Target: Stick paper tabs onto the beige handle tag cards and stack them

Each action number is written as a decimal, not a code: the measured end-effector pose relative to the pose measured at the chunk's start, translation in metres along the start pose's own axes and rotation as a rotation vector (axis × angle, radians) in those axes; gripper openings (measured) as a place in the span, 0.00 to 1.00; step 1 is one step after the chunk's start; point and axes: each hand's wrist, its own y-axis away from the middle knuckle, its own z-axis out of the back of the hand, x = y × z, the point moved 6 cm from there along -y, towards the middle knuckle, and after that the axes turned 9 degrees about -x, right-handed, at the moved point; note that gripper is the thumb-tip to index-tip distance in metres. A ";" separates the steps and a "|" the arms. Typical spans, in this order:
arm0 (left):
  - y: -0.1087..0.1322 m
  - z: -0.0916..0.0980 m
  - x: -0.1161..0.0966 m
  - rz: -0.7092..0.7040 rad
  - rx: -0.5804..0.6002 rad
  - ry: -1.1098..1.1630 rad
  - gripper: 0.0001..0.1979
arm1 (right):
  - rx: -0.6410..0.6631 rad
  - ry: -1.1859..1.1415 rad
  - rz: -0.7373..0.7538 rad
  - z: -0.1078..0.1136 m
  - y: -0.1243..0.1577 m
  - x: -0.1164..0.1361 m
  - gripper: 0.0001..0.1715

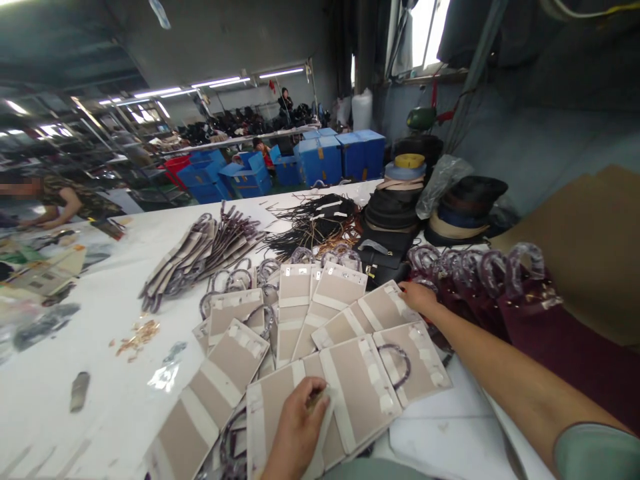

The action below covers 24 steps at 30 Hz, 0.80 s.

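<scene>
Flat beige bag panels (357, 380) with pale strips and dark curved handles lie overlapped in front of me. Over the nearest panel is my left hand (300, 423), its fingers curled and pressed together; a whitish bit shows at the fingertips, too small to name. My right hand (419, 298) reaches forward to the right and is closed at the corner of another beige bag panel (370, 310). A plastic-wrapped purple handle (400, 363) arches over the panel at the right. Several more panels (295, 290) fan out behind.
Maroon bags (530, 313) with wrapped handles stand at right. Bundled straps (195, 253), black cords (320, 220), small gold pieces (137, 339) and a grey roll (80, 391) lie on the white table (120, 427). Strap rolls (393, 207) stack behind. A co-worker (70, 197) is at left.
</scene>
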 end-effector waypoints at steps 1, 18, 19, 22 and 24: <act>-0.001 0.000 -0.001 0.025 -0.014 0.016 0.09 | 0.008 0.011 0.002 0.001 0.002 -0.001 0.20; -0.038 -0.005 -0.004 0.199 -0.242 0.084 0.23 | 0.489 -0.882 0.526 0.037 0.136 0.215 0.13; -0.039 -0.005 -0.003 0.192 -0.245 0.075 0.22 | 0.535 -0.882 0.533 0.034 0.144 0.225 0.10; -0.042 -0.003 0.000 0.163 -0.231 0.021 0.20 | 0.517 -0.789 0.591 0.032 0.148 0.236 0.09; -0.044 -0.005 0.004 0.158 -0.181 -0.041 0.17 | 0.473 -0.691 0.676 0.035 0.143 0.236 0.08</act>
